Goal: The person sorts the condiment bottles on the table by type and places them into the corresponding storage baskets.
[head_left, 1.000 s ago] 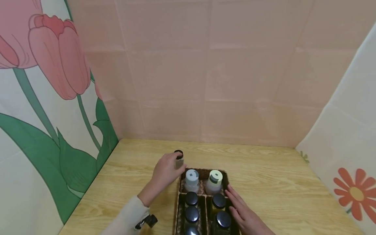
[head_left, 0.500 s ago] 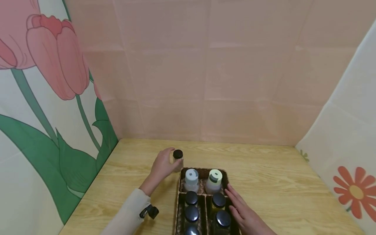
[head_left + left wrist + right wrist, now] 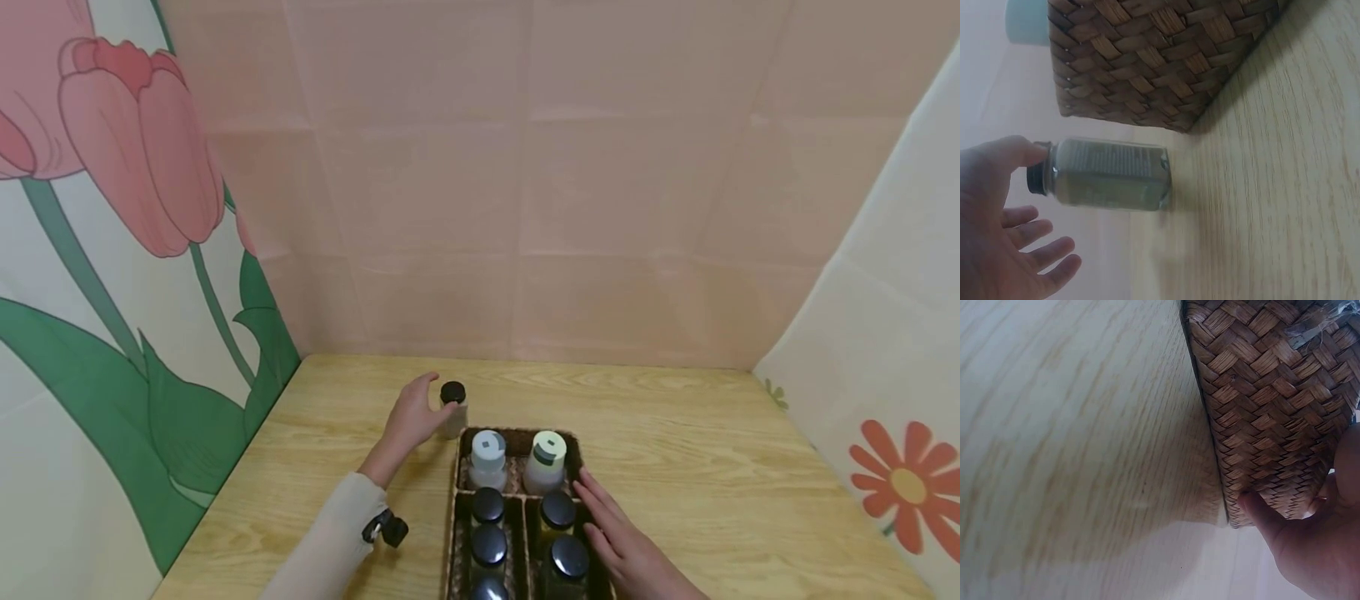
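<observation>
A small clear jar with a black cap (image 3: 453, 421) stands upright on the table, just off the far left corner of a woven basket (image 3: 455, 533). My left hand (image 3: 408, 422) is beside the jar. In the left wrist view the thumb lies at the cap while the other fingers spread away from the jar (image 3: 1113, 175). Against the basket's right side rests my right hand (image 3: 626, 550), fingers extended. The right wrist view has a fingertip on the woven wall (image 3: 1266, 412). Part of that hand is cut off there.
The divided basket holds a bottle with a pale blue cap (image 3: 489, 454), a bottle with a pale green cap (image 3: 547, 458) and several dark-lidded jars (image 3: 490, 546). A pink cloth (image 3: 525, 208) hangs behind the wooden table (image 3: 712, 467).
My left hand's fingers have spread away from the jar, and the hand has shifted slightly left. The jar stays beside the basket's corner. My right hand remains against the basket.
</observation>
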Action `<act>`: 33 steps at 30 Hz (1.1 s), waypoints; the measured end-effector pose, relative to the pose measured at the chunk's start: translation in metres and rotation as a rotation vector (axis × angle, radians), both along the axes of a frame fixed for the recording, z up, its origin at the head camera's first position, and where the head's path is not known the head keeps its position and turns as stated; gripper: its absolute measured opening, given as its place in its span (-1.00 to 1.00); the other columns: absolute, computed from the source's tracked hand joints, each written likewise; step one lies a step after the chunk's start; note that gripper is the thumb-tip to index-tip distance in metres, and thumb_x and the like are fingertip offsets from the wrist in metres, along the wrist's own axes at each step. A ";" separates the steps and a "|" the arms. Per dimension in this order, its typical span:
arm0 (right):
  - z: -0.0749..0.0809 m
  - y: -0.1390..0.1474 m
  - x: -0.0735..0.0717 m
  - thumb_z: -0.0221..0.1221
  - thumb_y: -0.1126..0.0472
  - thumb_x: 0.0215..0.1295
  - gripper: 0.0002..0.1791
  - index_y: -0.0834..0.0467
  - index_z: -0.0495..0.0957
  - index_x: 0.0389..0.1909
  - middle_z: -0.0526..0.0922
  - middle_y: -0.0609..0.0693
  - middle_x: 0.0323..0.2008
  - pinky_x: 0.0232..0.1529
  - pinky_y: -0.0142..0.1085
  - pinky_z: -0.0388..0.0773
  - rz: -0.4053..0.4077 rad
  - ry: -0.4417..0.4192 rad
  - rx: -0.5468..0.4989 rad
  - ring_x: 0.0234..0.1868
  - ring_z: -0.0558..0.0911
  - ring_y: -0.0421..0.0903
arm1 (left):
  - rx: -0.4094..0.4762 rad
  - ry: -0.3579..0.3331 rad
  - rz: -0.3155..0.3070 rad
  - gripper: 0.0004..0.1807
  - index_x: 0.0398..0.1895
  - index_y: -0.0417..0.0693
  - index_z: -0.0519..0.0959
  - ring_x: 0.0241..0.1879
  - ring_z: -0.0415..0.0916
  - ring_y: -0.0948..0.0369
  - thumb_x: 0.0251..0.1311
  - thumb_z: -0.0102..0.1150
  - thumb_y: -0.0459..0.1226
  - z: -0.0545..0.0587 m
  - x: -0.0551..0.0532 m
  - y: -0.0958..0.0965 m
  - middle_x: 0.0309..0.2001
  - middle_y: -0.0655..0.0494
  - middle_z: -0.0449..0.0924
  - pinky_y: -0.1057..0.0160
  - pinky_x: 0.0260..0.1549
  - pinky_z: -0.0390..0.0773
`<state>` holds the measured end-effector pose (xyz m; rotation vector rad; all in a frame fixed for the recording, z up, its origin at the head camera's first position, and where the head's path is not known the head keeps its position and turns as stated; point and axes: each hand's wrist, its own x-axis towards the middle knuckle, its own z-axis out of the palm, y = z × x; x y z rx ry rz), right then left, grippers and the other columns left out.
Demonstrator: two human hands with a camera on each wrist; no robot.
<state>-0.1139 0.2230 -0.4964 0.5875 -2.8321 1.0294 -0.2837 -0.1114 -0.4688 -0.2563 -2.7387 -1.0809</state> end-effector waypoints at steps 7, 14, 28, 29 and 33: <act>0.002 -0.001 0.000 0.05 0.14 0.57 -0.43 0.12 0.26 0.53 0.13 0.02 0.58 0.36 -0.36 0.14 -0.010 -0.027 0.012 0.48 0.04 -0.30 | 0.025 -0.038 -0.020 -0.22 0.44 -0.21 0.34 0.32 0.41 -0.13 0.27 0.35 -0.02 -0.004 -0.005 0.000 0.39 -0.18 0.40 -0.13 0.23 0.49; 0.004 -0.002 -0.001 0.04 0.14 0.57 -0.42 0.13 0.24 0.54 0.10 0.02 0.59 0.39 -0.31 0.22 -0.007 -0.063 0.016 0.51 0.12 -0.05 | 0.052 -0.084 -0.039 -0.21 0.45 -0.20 0.34 0.26 0.46 -0.12 0.25 0.38 -0.04 -0.005 -0.009 0.003 0.37 -0.19 0.41 -0.12 0.18 0.52; 0.002 -0.005 0.000 0.05 0.13 0.57 -0.42 0.15 0.24 0.53 0.09 0.04 0.59 0.38 -0.27 0.22 -0.005 -0.062 0.019 0.50 0.12 -0.04 | 0.091 -0.064 -0.091 -0.39 0.24 -0.17 0.52 0.13 0.56 -0.10 0.17 0.47 -0.11 -0.017 -0.011 0.002 0.12 -0.12 0.62 -0.12 0.09 0.57; 0.001 -0.005 0.000 0.06 0.14 0.56 -0.42 0.14 0.25 0.53 0.11 0.04 0.58 0.37 -0.30 0.19 -0.007 -0.050 0.012 0.50 0.11 -0.09 | 0.095 -0.070 -0.091 -0.39 0.24 -0.16 0.52 0.14 0.56 -0.10 0.17 0.46 -0.12 -0.018 -0.012 0.003 0.13 -0.12 0.62 -0.12 0.10 0.56; -0.003 -0.005 0.000 0.08 0.18 0.54 -0.43 0.15 0.29 0.51 0.16 0.09 0.56 0.33 -0.53 0.07 0.007 0.020 -0.029 0.48 0.02 -0.44 | 0.108 -0.086 -0.083 -0.39 0.26 -0.14 0.51 0.12 0.56 -0.09 0.20 0.44 -0.10 -0.017 -0.012 0.003 0.12 -0.10 0.62 -0.12 0.07 0.57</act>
